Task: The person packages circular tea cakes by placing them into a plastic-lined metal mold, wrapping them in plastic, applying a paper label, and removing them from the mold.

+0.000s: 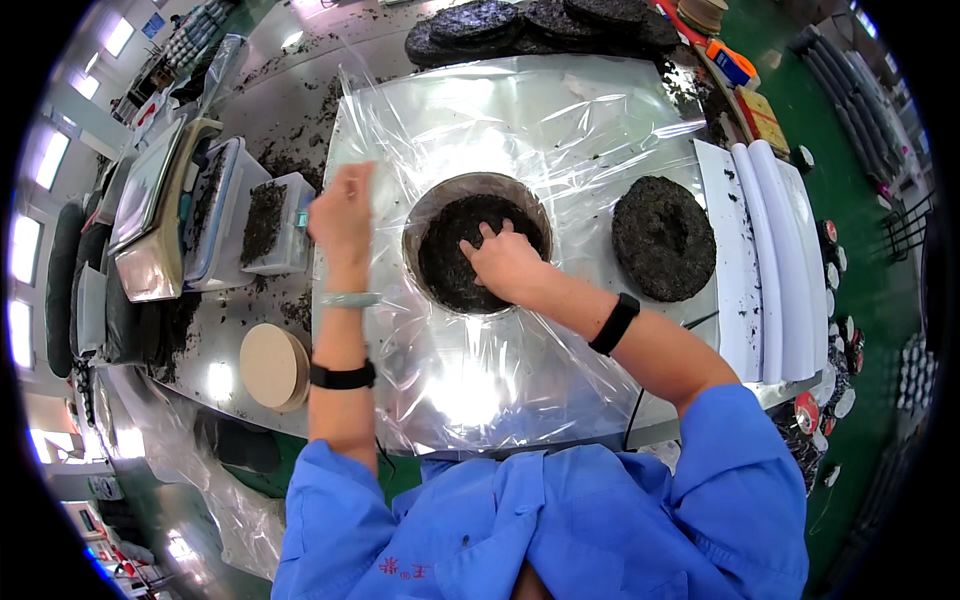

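Observation:
A round hoop-like mould (407,245) stands on clear plastic film (470,375), with dark, crumbly, leaf-like material (445,250) inside. My right hand (503,262) reaches in over its near right rim, fingers spread and lying on the dark material. To the left of the mould my left hand (342,215) is raised, its fingers drawn together; whatever may be in them is hidden. Close beside that hand is a clear plastic box (285,255) partly filled with the same dark material. A thick dark round cake (664,238) with a dented middle lies right of the mould.
More dark cakes (540,30) are stacked at the far edge. Round wooden boards (274,366) lie at the near left. A larger clear bin (225,210) stands behind the box. White paper rolls (765,260) line the right side, with an orange and blue tape dispenser (730,63) beyond.

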The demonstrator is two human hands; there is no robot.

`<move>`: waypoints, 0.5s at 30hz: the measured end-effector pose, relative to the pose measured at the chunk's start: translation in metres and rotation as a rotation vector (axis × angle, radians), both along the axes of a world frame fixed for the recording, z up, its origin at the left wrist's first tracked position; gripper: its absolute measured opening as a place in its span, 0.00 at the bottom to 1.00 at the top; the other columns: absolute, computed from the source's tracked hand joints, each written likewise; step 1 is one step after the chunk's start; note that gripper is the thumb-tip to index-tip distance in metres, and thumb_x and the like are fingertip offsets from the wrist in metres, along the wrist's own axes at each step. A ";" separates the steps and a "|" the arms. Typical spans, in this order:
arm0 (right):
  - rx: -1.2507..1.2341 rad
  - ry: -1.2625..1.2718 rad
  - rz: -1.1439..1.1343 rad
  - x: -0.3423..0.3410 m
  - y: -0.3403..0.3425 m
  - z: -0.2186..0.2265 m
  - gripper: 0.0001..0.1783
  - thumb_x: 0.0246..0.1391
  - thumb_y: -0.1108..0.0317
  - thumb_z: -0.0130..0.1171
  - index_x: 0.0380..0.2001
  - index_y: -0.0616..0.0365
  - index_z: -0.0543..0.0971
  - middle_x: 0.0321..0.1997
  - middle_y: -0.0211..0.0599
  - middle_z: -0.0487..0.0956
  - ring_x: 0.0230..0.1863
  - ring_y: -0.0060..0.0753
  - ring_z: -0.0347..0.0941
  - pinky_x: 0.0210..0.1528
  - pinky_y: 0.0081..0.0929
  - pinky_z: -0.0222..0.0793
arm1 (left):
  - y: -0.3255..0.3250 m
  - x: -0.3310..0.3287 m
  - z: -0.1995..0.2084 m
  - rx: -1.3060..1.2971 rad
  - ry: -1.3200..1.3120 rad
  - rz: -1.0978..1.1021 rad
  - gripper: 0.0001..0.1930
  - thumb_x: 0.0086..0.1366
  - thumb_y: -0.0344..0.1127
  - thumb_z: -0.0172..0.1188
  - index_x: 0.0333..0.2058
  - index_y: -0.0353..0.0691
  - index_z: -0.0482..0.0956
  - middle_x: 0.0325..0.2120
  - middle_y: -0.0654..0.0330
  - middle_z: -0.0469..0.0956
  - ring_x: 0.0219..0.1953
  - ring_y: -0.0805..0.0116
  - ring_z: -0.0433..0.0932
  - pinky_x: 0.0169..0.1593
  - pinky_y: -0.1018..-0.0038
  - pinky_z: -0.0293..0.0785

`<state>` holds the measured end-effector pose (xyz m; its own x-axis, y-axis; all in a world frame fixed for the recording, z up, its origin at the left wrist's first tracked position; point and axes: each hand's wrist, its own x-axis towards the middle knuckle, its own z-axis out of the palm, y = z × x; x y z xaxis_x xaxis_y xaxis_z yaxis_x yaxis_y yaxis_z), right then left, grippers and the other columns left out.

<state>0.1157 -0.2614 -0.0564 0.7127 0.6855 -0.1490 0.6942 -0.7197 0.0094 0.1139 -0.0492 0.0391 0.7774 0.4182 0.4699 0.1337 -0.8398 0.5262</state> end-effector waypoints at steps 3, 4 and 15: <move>-0.012 0.054 0.011 -0.005 0.008 0.006 0.36 0.52 0.51 0.65 0.63 0.51 0.71 0.62 0.59 0.71 0.54 0.65 0.74 0.50 0.48 0.76 | 0.072 -0.002 -0.019 -0.117 -0.111 0.061 0.18 0.69 0.48 0.57 0.34 0.38 0.82 0.21 0.54 0.80 0.19 0.67 0.76 0.27 0.68 0.69; -0.036 0.059 0.016 -0.003 0.009 0.010 0.36 0.52 0.50 0.65 0.63 0.52 0.71 0.61 0.60 0.72 0.54 0.64 0.74 0.50 0.47 0.76 | 0.083 -0.002 -0.034 -0.115 0.040 0.065 0.18 0.69 0.47 0.56 0.32 0.37 0.81 0.20 0.55 0.79 0.22 0.64 0.79 0.29 0.66 0.70; 0.175 -0.506 -0.400 -0.052 -0.235 -0.005 0.34 0.44 0.61 0.69 0.55 0.60 0.70 0.59 0.46 0.74 0.59 0.52 0.71 0.60 0.45 0.67 | -0.010 -0.024 -0.018 0.132 -0.042 -0.547 0.23 0.67 0.28 0.56 0.60 0.38 0.70 0.55 0.50 0.75 0.57 0.50 0.73 0.61 0.62 0.67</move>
